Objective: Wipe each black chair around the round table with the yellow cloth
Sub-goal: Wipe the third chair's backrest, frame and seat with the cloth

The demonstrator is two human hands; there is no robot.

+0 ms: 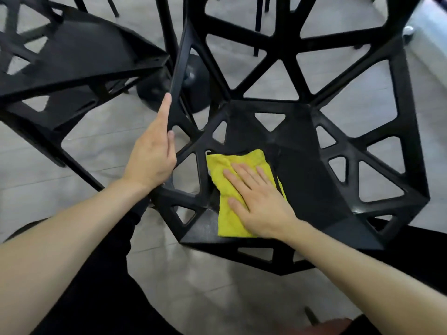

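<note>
The right hand (260,201), nearest the camera, lies flat with fingers spread on the yellow cloth (238,192), pressing it onto the left part of the seat of the black chair (302,180). The left hand (152,154) grips the chair's left side frame, index finger extended along the bar. The cloth appears soft and light, best driven under a flat palm; the chair looks rigid and needs steadying at the frame.

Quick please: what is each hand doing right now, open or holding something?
Left hand: grips the side frame of the black chair, index finger straight along the bar.
Right hand: open, flat fingers pressing the yellow cloth onto the seat.
</note>
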